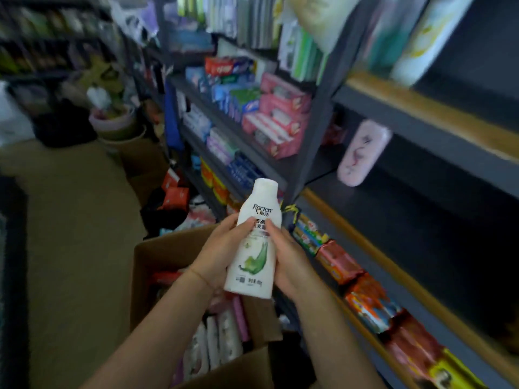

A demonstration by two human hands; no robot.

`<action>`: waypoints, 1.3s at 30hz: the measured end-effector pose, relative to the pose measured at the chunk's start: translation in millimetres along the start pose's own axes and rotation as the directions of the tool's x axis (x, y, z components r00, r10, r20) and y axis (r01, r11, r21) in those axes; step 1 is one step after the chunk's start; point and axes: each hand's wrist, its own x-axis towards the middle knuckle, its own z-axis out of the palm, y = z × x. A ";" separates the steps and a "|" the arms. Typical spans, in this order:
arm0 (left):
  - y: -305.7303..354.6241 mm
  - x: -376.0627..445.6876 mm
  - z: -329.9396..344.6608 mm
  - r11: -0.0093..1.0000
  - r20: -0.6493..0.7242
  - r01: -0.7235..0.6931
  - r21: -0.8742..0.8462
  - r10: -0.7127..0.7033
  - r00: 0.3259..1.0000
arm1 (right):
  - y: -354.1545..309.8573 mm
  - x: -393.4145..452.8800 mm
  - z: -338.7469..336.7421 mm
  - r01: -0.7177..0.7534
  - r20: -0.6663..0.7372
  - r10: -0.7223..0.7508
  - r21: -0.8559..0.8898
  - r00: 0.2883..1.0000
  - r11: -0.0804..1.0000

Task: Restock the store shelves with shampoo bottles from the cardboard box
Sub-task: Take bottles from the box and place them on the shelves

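A small shop aisle, stocked with toiletries and household goods.

Dark metal shelving (306,153) is running along the right side, carrying rows of boxed toothpaste (278,127), wrapped soap bars (339,262) and paper packs (303,49) facing outward as for sale. An open cardboard box (168,248) of bottles is sitting on the floor beside the racks, and more loaded shelves (42,32) are standing across the aisle, blurred.
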 end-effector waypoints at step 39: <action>-22.0 101.1 143.2 0.324 0.418 -0.374 0.869 -0.077 0.905 | -178.9 29.1 -199.3 0.278 -0.507 -0.540 -0.503 0.671 0.818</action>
